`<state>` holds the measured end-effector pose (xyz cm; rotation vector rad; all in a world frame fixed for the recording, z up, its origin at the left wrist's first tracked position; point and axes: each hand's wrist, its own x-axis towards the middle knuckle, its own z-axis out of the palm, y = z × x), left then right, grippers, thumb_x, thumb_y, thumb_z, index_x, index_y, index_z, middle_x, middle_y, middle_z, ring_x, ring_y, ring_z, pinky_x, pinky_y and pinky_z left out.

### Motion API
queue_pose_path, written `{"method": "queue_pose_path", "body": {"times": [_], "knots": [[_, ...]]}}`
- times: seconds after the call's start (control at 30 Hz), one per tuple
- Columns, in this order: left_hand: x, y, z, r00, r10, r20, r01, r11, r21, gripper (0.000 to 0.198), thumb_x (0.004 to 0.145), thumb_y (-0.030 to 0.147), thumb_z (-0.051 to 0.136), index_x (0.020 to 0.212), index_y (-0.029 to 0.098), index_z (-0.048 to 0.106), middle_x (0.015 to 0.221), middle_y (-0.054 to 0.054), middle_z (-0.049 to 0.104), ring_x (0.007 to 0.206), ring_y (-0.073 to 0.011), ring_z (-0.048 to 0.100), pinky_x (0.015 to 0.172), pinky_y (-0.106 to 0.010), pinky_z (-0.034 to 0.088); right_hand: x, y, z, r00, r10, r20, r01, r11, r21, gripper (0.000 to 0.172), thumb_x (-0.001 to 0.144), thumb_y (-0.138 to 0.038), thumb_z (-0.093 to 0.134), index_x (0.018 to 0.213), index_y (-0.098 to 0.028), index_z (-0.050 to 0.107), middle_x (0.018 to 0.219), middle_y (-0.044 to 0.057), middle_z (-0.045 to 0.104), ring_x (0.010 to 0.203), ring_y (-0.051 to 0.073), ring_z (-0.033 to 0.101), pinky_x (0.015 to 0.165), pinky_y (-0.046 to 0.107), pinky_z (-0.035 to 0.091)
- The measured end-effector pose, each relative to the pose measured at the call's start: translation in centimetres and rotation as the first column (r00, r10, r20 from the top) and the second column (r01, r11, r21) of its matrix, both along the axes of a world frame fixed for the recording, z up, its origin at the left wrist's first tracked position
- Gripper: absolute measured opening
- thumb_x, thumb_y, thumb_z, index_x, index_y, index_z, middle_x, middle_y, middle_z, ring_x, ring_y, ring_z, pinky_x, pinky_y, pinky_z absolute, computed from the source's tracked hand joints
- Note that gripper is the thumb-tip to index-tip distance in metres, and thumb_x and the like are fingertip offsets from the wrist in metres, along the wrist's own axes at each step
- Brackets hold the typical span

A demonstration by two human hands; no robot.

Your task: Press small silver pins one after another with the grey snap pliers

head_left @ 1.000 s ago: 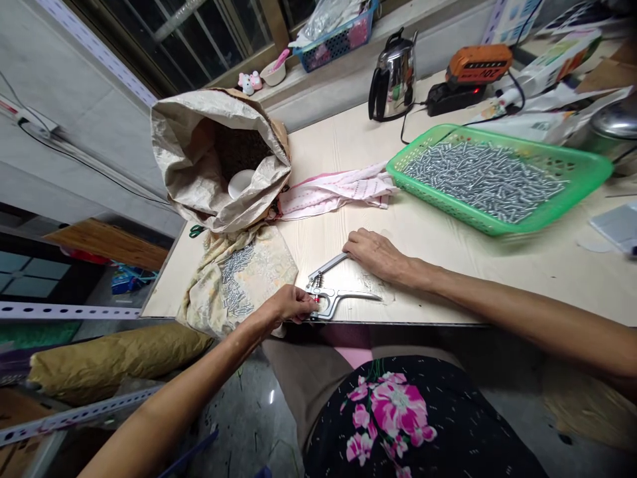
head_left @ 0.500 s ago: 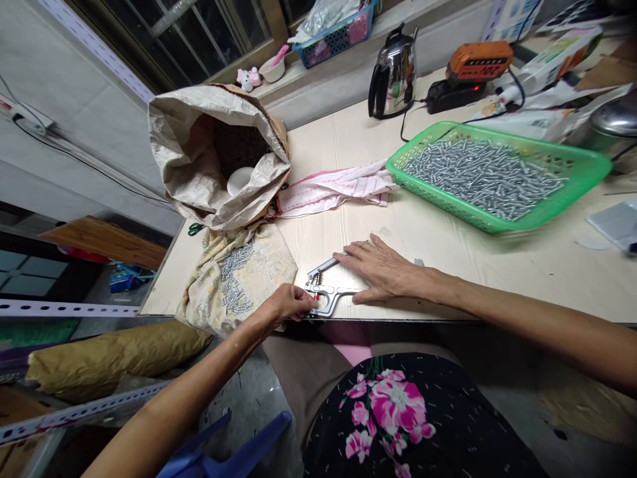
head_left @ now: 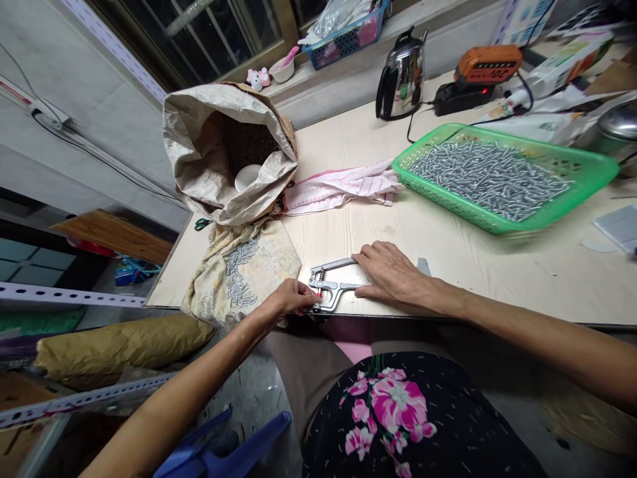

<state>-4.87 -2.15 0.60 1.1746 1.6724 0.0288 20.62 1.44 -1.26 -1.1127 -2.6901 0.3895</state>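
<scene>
Silver press pliers [head_left: 328, 286] lie on the pale wooden table [head_left: 448, 245] at its near edge. My right hand [head_left: 393, 272] is closed around the two handles. My left hand [head_left: 291, 299] pinches at the pliers' jaw end; anything between its fingertips is too small to make out. Just left of that hand, a patterned cloth [head_left: 249, 269] carries a heap of small metal pins [head_left: 239, 265].
A green basket [head_left: 592, 179] full of metal pins stands at the right. A crumpled paper sack [head_left: 223, 153] holding a white bowl stands at the back left, pink-white fabric [head_left: 343, 186] beside it. Behind are a kettle [head_left: 402, 73] and an orange charger [head_left: 485, 66]. A blue stool [head_left: 223, 451] shows below.
My right hand has moved from the upper handle to close over both handles, which have come together. My left hand stays at the jaw.
</scene>
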Motion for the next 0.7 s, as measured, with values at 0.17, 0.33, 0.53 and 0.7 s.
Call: {"method": "queue_pose_path", "body": {"times": [0.17,0.33,0.53,0.7], "knots": [[2.0,-1.5,1.0,0.877,-0.137,-0.461,0.350,0.839,0.417,0.027,0.081,0.040,0.066,0.084,0.013,0.070,0.081,-0.007,0.065,0.081,-0.0223,0.061,0.073,-0.034,0.050,-0.2,-0.2,0.3,1.000,-0.013,-0.015,0.012,0.999,-0.042,0.044,0.079,-0.044,0.071,0.109,-0.014,0.057,0.105,0.012,0.056,0.098,0.028,0.048,0.084,0.039,0.042],[4.7,0.0,-0.3,0.704,-0.433,-0.562,0.709,0.402,0.579,0.067,0.078,0.040,0.073,0.134,0.016,0.045,0.139,-0.016,0.048,0.128,-0.0297,0.043,0.104,-0.044,0.040,0.1,-0.1,0.3,0.999,0.031,-0.021,-0.033,0.997,-0.076,0.057,0.074,-0.045,0.075,0.116,-0.014,0.053,0.109,0.013,0.054,0.100,0.028,0.048,0.083,0.038,0.043],[5.5,2.9,-1.0,0.582,-0.579,-0.571,0.806,0.315,0.502,0.072,0.080,0.049,0.069,0.135,0.013,0.041,0.126,-0.015,0.056,0.114,-0.0289,0.050,0.098,-0.043,0.044,1.9,-0.7,1.1,1.000,-0.007,-0.008,0.006,0.987,-0.159,0.047,0.078,-0.038,0.072,0.112,-0.012,0.054,0.107,0.014,0.053,0.100,0.028,0.049,0.080,0.037,0.044],[6.3,2.5,-0.9,0.630,-0.544,-0.554,0.771,0.356,0.528,0.039,0.087,0.045,0.062,0.112,0.016,0.058,0.102,-0.008,0.061,0.098,-0.0241,0.052,0.086,-0.037,0.046,2.0,-0.4,0.0,0.998,0.041,-0.057,-0.046,0.995,-0.089,0.018,0.089,-0.027,0.061,0.101,-0.015,0.058,0.101,0.011,0.055,0.096,0.024,0.050,0.084,0.036,0.042]]}}
